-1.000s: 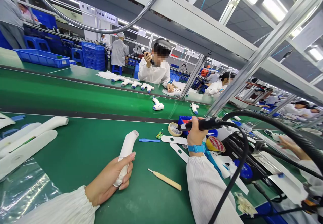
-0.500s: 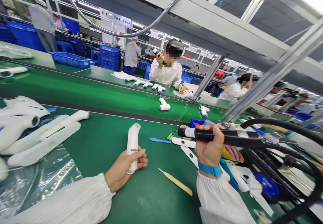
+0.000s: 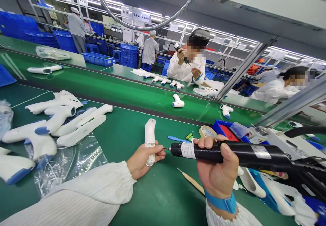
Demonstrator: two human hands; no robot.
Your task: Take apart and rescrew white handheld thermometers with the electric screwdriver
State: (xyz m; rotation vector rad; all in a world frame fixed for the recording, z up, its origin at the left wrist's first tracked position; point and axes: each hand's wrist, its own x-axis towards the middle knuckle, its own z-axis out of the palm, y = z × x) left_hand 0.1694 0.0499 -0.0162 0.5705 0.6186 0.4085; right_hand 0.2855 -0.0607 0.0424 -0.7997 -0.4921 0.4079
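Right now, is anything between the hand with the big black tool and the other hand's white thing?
Yes: the left hand. Its thumb and fingertips sit between the white casing it holds and the tip of the black tool in the right hand. Whether the tip touches them, I can't tell. I see nothing else between.

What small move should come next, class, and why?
Probably bring the thin metal bit over the curved white plastic piece: the right hand grips the black cylindrical screwdriver, whose bit sits beside, not over, the piece held in the left hand.
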